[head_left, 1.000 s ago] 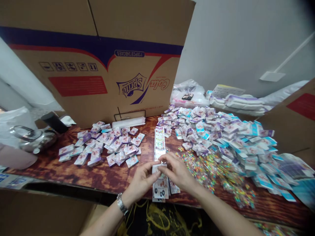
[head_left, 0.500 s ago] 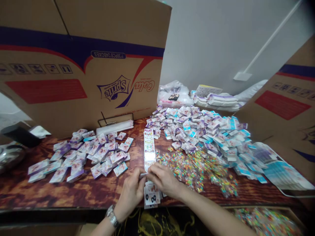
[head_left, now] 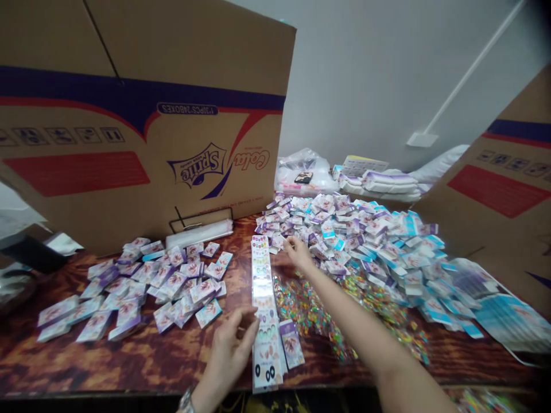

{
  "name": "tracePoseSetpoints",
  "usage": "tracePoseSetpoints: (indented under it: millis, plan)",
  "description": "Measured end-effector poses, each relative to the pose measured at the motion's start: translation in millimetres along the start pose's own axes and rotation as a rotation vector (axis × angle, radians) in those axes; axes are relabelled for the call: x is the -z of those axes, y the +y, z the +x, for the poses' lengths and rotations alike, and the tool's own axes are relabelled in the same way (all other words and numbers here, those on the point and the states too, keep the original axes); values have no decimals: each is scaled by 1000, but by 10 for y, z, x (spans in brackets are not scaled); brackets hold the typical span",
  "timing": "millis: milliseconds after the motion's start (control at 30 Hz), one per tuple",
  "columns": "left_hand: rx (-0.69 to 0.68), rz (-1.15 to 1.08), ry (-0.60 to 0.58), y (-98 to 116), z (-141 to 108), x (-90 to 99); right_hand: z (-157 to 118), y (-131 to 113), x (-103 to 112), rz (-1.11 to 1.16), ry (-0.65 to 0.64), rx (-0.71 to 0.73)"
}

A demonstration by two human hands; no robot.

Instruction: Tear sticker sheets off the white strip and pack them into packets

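My right hand (head_left: 298, 253) reaches to the near left edge of a heap of small white, purple and blue printed boxes (head_left: 340, 223). Its fingertips are pinched at the corner of one small box (head_left: 278, 242). Closer to me, my left hand (head_left: 235, 344) is half curled with thumb and forefinger apart, beside a long row of sticker sheets (head_left: 261, 292) printed with colourful ovals. Its fingertips are at the sheets' left edge. A flat purple and white box (head_left: 291, 344) lies against the right side of the sheets.
Bagged colourful candies (head_left: 310, 304) cover the table right of the sheets. More small boxes (head_left: 181, 281) are scattered on the left. Large cardboard cartons stand at the back left (head_left: 142, 137) and right (head_left: 499, 178). A clear plastic roll (head_left: 200, 234) lies before the left carton.
My hands, together over the sheets before, have separated. The right has moved forward to the box heap; the left has drawn slightly back and left. The lower sheets and purple box are now uncovered.
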State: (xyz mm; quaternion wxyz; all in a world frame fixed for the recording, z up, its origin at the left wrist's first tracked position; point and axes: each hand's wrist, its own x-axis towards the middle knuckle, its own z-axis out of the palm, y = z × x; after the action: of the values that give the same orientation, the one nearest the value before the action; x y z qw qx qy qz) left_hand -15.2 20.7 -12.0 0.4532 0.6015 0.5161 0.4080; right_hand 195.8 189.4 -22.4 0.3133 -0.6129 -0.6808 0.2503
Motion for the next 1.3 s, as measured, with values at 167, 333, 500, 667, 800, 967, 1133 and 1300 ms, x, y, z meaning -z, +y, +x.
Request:
tracePoseSetpoints:
  millis: [167,333,500,667,800,967,1133,1300]
  plan:
    - [52,-33,-54,-113,-38,-85,600,189,-282,-13,-30,-51]
    - [86,-66,-49,-171,-29,-124,632,343,-296,-4,-167,0]
    - [1,25,-99,-117,66,-76,364,474,-44,55,-229,68]
    - [-423,598,-229,161,669,-206,113,488,46,137,-3,40]
    - [-556,953,-420,285,1516,-541,34,442,97,219,201,-11]
    - [-484,1138,-564,132,2202,-899,-106,359,271,245,242,-35]
    - [-463,1255,-639,58,2320,-974,-369,349,492,96,85,-13]
    - [-525,1296,-535,248,2341,-785,-499,492,559,-191,-105,-32]
